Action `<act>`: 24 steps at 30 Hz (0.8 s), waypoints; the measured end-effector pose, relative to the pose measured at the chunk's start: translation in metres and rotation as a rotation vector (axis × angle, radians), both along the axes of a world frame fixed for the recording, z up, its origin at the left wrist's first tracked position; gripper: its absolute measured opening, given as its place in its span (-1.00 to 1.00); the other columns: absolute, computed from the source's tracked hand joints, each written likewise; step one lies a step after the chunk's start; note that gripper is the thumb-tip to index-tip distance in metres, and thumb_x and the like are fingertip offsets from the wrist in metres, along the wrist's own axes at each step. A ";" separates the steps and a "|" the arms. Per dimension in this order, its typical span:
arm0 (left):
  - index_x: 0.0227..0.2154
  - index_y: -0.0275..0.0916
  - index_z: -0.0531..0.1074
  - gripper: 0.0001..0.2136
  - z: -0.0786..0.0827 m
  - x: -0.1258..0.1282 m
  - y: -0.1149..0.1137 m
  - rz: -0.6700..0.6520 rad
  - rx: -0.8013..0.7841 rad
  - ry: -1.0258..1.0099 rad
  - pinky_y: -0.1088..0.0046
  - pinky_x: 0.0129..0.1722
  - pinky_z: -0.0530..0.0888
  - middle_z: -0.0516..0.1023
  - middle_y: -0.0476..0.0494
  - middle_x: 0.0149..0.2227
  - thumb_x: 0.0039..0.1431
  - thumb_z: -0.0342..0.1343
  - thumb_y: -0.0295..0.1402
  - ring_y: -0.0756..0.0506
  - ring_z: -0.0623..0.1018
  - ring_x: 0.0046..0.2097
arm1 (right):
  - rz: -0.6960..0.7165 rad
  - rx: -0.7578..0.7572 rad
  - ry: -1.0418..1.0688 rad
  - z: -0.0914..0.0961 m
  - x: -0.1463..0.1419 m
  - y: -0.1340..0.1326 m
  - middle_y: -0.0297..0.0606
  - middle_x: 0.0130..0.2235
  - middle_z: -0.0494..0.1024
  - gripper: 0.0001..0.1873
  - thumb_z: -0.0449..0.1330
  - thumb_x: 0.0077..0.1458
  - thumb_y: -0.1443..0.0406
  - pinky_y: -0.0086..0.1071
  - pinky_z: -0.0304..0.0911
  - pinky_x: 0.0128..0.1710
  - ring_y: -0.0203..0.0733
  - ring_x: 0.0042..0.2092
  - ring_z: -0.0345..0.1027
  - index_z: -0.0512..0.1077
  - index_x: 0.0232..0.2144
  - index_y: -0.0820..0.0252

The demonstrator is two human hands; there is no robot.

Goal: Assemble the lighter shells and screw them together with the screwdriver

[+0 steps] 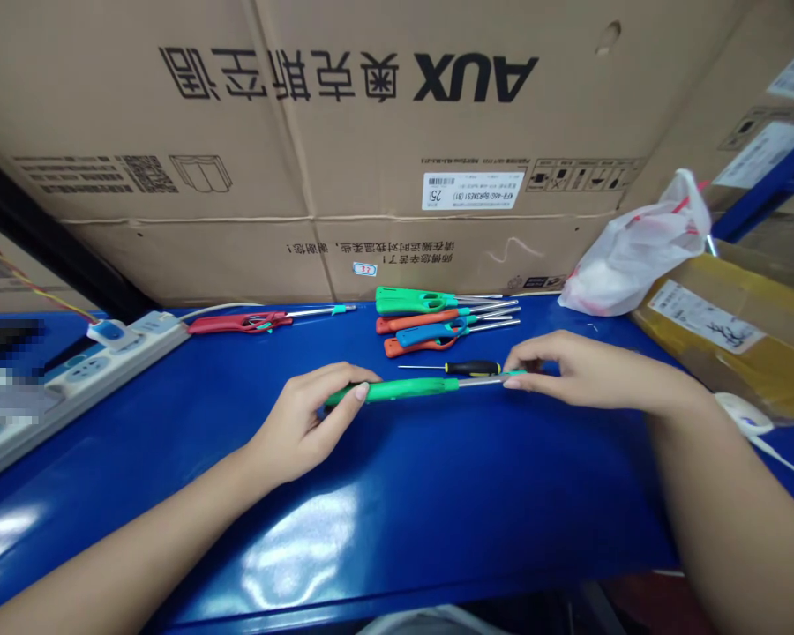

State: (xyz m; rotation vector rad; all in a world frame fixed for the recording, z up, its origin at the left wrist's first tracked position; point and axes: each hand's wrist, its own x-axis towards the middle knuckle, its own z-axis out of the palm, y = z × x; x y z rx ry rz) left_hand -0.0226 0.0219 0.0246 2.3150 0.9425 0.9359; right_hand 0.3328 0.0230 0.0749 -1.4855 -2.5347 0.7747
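Now you are holding the green lighter [403, 389] low over the blue table [437, 503]. Your left hand [304, 425] is curling round its handle, and your right hand [586, 370] is pinching its thin metal end. Hold it level, gently.

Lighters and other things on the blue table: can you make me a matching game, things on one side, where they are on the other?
1 front green lighter
2 dark red lighter
3 screwdriver
4 white bag

A far right, by yellow parcel
B in left hand and right hand
C beside power strip
D just behind the held lighter

Pairs: 1-B, 2-C, 3-D, 4-A
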 end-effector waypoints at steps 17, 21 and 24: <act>-0.25 -0.32 0.61 -0.55 -0.010 0.018 -0.004 0.079 -0.826 -0.144 0.61 -0.65 0.09 0.53 -0.06 -0.55 0.13 0.25 0.04 0.13 0.21 -0.62 | 0.251 0.304 0.240 -0.043 -0.049 0.000 -0.20 -0.23 0.59 -0.77 0.28 0.23 0.18 -0.35 0.33 -0.18 -0.19 -0.22 0.46 0.55 -0.20 0.24; -0.30 -0.36 0.61 -0.53 -0.008 0.017 -0.003 0.118 -0.875 -0.232 0.60 -0.66 0.04 0.51 -0.07 -0.59 0.07 0.30 0.05 0.14 0.17 -0.64 | 0.260 0.332 0.222 -0.041 -0.043 0.000 -0.16 -0.17 0.62 -0.78 0.17 0.32 0.23 -0.32 0.35 -0.10 -0.17 -0.16 0.50 0.55 -0.12 0.22; -0.38 -0.36 0.58 -0.54 -0.007 0.018 -0.004 0.119 -0.940 -0.307 0.59 -0.67 0.00 0.49 -0.06 -0.60 0.03 0.33 0.04 0.16 0.15 -0.66 | 0.268 0.432 0.218 -0.042 -0.044 -0.001 -0.14 -0.18 0.63 -0.77 0.11 0.35 0.26 -0.34 0.35 -0.12 -0.17 -0.17 0.51 0.55 -0.12 0.22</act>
